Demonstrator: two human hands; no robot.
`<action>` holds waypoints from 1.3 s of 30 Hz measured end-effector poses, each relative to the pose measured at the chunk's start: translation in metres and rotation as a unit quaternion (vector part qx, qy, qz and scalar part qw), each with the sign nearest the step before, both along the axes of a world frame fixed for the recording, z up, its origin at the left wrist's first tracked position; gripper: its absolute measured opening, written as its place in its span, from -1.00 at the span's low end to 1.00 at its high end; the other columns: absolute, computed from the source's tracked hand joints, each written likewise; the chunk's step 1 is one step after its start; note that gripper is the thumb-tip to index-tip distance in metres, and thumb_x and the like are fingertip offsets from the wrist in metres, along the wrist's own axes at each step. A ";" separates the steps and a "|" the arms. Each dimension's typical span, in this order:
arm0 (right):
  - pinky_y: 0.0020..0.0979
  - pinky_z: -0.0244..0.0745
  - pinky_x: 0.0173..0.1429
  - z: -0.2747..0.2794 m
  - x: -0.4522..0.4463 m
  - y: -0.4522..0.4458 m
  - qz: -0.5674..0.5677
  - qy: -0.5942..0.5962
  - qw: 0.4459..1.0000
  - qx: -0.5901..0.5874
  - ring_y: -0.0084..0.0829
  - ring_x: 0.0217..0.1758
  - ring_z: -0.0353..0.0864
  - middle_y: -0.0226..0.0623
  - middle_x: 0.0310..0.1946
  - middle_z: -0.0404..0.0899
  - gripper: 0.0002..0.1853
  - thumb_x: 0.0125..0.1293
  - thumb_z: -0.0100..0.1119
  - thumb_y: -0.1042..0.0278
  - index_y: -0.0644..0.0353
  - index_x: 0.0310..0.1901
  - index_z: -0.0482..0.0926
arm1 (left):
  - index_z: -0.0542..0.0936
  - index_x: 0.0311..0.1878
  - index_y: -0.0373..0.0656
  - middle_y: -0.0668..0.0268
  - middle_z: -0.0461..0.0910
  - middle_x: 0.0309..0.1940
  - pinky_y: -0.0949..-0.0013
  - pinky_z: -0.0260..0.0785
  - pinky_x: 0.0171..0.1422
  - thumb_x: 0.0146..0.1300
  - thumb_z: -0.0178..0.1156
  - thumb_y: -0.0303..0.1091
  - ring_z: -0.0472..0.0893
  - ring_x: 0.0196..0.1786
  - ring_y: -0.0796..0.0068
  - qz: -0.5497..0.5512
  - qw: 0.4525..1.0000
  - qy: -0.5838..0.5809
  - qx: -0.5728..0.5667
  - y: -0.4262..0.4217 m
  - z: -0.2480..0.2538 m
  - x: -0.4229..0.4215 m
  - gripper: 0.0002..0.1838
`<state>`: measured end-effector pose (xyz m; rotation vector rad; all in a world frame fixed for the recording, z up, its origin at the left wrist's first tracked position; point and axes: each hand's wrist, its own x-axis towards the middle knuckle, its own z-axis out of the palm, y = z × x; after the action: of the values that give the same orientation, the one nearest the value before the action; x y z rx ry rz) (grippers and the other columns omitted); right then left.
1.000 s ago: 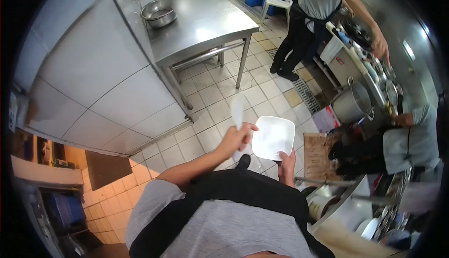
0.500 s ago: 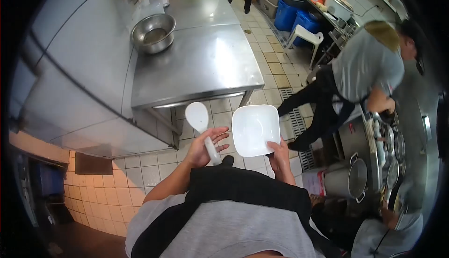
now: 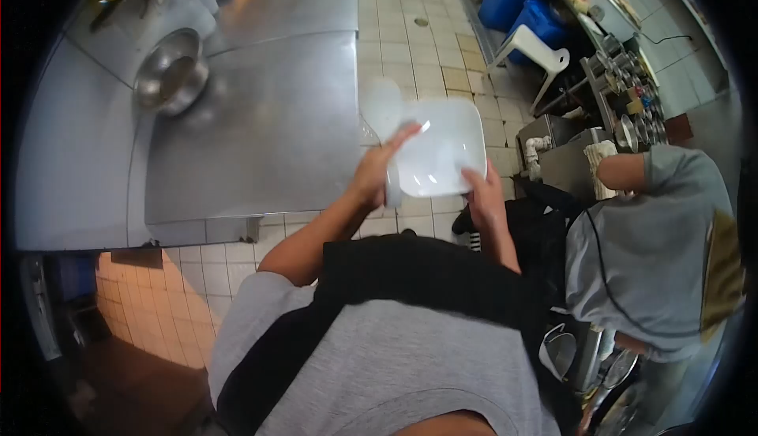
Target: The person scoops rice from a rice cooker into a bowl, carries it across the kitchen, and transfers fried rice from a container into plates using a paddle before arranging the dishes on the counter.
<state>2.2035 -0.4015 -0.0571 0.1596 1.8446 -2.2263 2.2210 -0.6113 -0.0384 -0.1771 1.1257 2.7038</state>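
A white square-shaped bowl (image 3: 442, 148) is in my right hand (image 3: 485, 195), with the thumb over its near right rim and the fingers underneath. My left hand (image 3: 374, 174) holds a white rice paddle (image 3: 382, 103), whose blurred broad head points away from me, left of the bowl. The paddle's handle shows below my palm. My left fingers stretch across the left side of the bowl; whether they touch it I cannot tell. Nothing but reflections shows inside the bowl.
A steel table (image 3: 260, 128) is on my left, bearing a metal bowl (image 3: 171, 73) against the wall. A co-worker in a grey shirt (image 3: 655, 238) stands close on my right. Farther off are a white plastic stool (image 3: 537, 49), blue bins (image 3: 505, 1) and a counter crowded with kitchenware.
Both hands have moved forward with the bowl and the paddle, and the left hand has come up to the bowl. The view has shifted, with the table and a co-worker now nearer.
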 end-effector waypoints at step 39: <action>-0.43 0.40 0.04 -0.005 -1.099 -0.103 0.093 0.328 0.902 0.267 -0.38 -0.02 0.53 -0.15 -0.02 0.52 -0.45 0.13 -0.16 0.66 0.32 0.23 0.30 | 0.45 0.04 -0.27 0.38 0.36 -0.57 0.53 0.09 -0.61 0.33 0.07 -0.21 0.29 -0.67 0.62 0.359 0.929 -0.065 -0.066 -0.203 -0.001 -0.831 -0.65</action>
<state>1.1043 -0.5049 -0.0625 -0.7304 2.6413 -1.6952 1.3902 -0.8141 -0.0394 -0.9461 1.4104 3.1378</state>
